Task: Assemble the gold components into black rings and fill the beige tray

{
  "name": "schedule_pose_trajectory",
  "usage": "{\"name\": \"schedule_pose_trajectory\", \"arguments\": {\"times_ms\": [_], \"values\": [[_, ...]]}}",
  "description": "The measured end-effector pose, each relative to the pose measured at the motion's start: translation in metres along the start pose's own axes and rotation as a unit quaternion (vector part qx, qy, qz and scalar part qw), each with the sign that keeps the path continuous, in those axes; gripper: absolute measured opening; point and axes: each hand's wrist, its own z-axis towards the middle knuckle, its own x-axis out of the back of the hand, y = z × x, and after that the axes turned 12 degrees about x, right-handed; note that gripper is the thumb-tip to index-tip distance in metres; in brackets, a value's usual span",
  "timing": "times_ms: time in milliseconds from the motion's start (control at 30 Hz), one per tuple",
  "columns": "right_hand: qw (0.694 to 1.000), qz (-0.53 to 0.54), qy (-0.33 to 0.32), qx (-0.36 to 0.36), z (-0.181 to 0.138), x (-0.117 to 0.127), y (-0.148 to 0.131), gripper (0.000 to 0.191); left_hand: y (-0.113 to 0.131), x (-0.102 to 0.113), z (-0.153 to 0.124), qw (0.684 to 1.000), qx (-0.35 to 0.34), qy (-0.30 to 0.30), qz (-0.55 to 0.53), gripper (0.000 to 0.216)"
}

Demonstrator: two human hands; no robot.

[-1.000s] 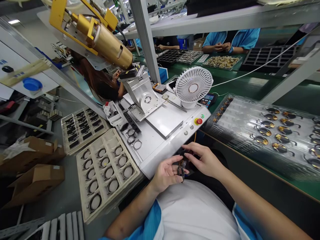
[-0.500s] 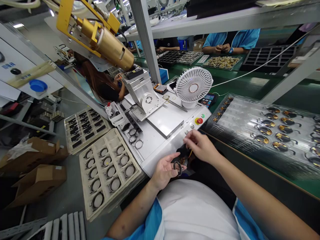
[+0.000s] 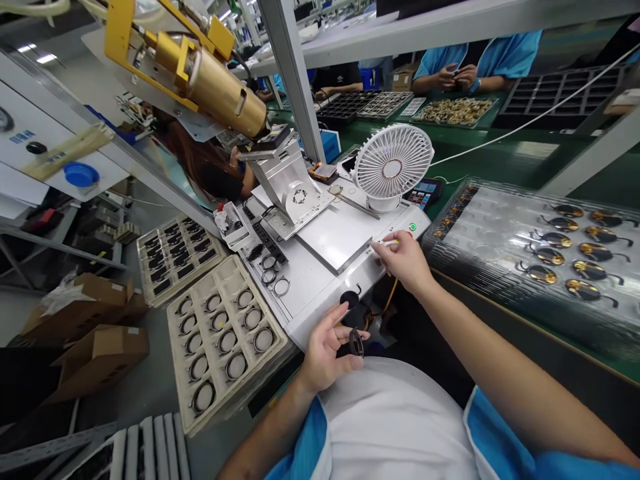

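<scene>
My left hand (image 3: pixel 327 350) is closed with a black ring-shaped watch case (image 3: pixel 356 343) between thumb and fingers, above my lap. Just beyond its index fingertip is a black round disc with a thin curved tail (image 3: pixel 349 299); I cannot tell what supports it. My right hand (image 3: pixel 404 259) is at the front edge of the white machine (image 3: pixel 320 303), thumb and index finger pinched together over the button panel. Whether anything small is between them does not show. That hand mostly covers the red stop button.
To the left are a cream tray of ring cases (image 3: pixel 227 343) and a tray of black parts (image 3: pixel 175 257). Loose rings (image 3: pixel 281 287) lie on the machine. A white fan (image 3: pixel 393 163) stands behind, a clear tray of discs (image 3: pixel 500 227) right. Co-workers sit beyond.
My right hand has moved up and slightly right, away from the black disc, to the machine's front edge. The disc now shows near my left index fingertip. My left hand keeps the ring case.
</scene>
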Motion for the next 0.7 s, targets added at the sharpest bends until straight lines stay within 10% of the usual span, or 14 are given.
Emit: {"name": "schedule_pose_trajectory", "arguments": {"times_ms": [167,300,700], "values": [[0.982,0.104,-0.156,-0.009,-0.078,-0.002,0.015,0.047,-0.01,-0.008,0.005,0.965,-0.114,0.007,0.235,0.111],[0.98,0.159,-0.117,-0.024,-0.101,-0.004,0.015,0.058,-0.006,-0.02,0.015,0.929,-0.108,-0.034,0.353,0.112],[0.973,0.161,-0.137,-0.088,-0.087,0.013,-0.004,0.049,0.01,-0.008,0.019,0.958,-0.076,-0.055,0.273,0.06]]}}
